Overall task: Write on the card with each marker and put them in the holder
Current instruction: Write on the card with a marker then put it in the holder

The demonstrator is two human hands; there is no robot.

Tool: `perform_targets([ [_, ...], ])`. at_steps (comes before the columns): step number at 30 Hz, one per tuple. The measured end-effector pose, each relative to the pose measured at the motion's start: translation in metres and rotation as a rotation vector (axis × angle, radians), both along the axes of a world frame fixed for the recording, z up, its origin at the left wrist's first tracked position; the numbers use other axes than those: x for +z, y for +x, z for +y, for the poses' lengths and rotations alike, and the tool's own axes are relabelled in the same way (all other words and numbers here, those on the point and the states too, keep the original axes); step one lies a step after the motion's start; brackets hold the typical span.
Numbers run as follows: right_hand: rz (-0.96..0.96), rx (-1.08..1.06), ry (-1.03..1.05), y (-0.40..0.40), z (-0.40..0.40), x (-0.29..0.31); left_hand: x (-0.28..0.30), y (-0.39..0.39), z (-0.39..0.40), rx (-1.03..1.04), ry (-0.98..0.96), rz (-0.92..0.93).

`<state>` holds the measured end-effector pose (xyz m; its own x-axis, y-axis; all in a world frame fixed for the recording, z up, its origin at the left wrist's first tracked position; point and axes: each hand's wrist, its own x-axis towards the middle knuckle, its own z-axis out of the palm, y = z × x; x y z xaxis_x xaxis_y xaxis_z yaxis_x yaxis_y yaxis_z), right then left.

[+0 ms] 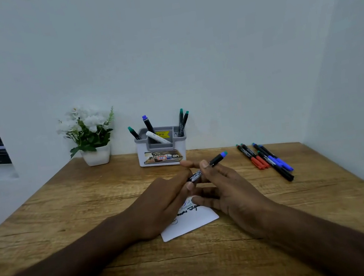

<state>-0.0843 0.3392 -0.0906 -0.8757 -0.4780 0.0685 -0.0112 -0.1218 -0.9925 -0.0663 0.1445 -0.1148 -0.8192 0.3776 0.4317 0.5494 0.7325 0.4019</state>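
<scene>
A black marker (214, 162) with a blue and green end is held above the white card (190, 225), which lies on the wooden table (67, 202) with writing on it. My left hand (162, 205) grips the marker's near end. My right hand (226, 188) pinches its middle between thumb and forefinger, the other fingers spread over the card. The white and grey holder (161, 151) stands at the back by the wall with several markers upright in it and a white one lying across.
Several loose markers (265, 159), red, blue and black, lie on the table at the right. A small white pot of white flowers (91, 137) stands left of the holder. Walls close the table at the back and right.
</scene>
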Motion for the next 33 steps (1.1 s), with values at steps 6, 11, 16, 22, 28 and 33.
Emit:
perform_targets([
  [6, -0.034, 0.004, -0.022, -0.002, 0.000, -0.004, 0.001, -0.003, 0.002, 0.004, 0.000, 0.112],
  [11, -0.075, 0.047, -0.100, -0.002, 0.002, -0.007, 0.002, -0.002, 0.003, -0.009, 0.046, 0.109],
  [16, -0.098, 0.009, -0.086, -0.001, 0.002, -0.003, 0.004, 0.002, 0.000, -0.053, 0.037, -0.010],
  [22, -0.100, -0.243, -0.121, -0.004, 0.005, 0.000, 0.023, 0.006, -0.027, -0.150, -0.143, -0.294],
  [28, 0.129, -0.459, -0.185, -0.015, 0.017, 0.001, 0.020, 0.002, -0.030, -0.136, -0.184, -0.169],
  [33, 0.159, -0.357, -0.161, -0.009, 0.012, 0.000, 0.003, -0.003, -0.009, 0.059, -0.062, -0.067],
])
